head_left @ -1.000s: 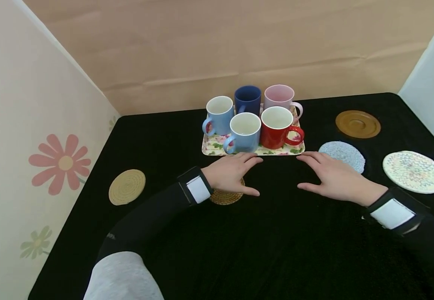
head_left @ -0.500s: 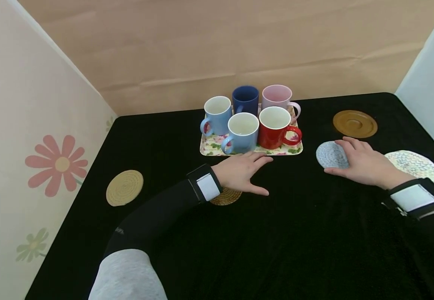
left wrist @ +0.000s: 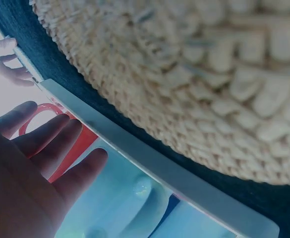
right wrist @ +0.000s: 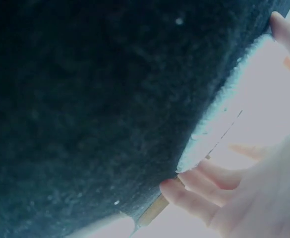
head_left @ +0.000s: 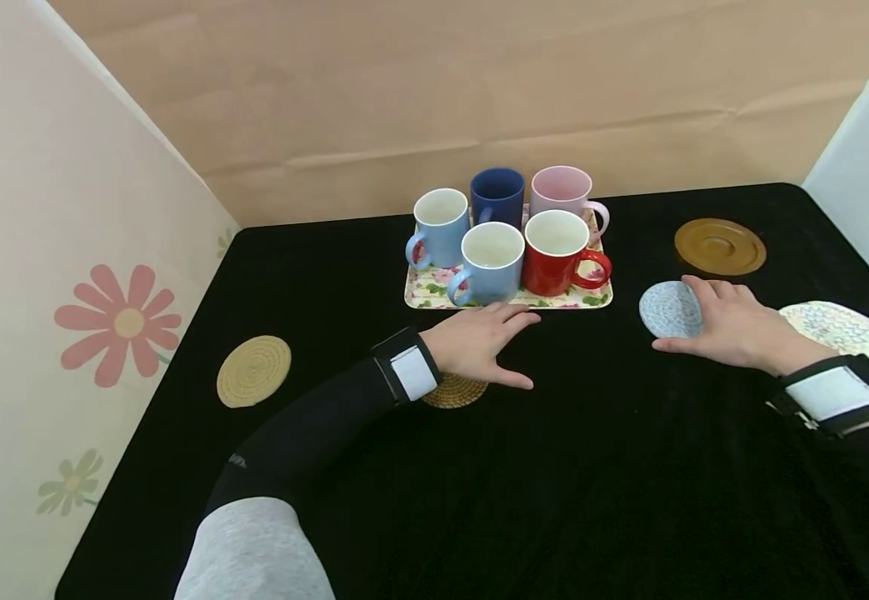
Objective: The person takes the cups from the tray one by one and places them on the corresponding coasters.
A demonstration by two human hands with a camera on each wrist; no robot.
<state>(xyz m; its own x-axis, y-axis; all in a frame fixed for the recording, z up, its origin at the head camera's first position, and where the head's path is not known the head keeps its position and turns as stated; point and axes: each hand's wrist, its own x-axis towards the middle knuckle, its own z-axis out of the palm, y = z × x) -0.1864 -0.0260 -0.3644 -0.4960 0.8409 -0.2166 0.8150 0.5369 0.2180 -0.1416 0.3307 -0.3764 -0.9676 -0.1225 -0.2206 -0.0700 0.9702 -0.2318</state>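
My left hand (head_left: 479, 343) is held flat with thumb spread, at the front edge of a floral tray (head_left: 434, 293). Beneath it a round woven coaster (head_left: 455, 393) is partly covered; the same woven coaster (left wrist: 194, 74) looms large in the left wrist view. My right hand (head_left: 737, 327) reaches over a pale blue round coaster (head_left: 669, 310), hiding its right part, with thumb and fingers spread apart. In the right wrist view, the right hand's fingers (right wrist: 194, 198) lie by the rim of the blue coaster (right wrist: 211, 126); whether they touch it I cannot tell.
On the tray stand several mugs: two light blue mugs (head_left: 491, 275) (head_left: 441, 229), a dark blue mug (head_left: 497, 200), a pink mug (head_left: 560, 190) and a red mug (head_left: 550, 271). Around lie a beige coaster (head_left: 254, 372), a brown saucer (head_left: 721, 247) and a white patterned mat (head_left: 846, 333).
My right hand has moved right, from beside the tray's front corner to the pale blue coaster, then stayed there. The left hand has shifted slightly right.
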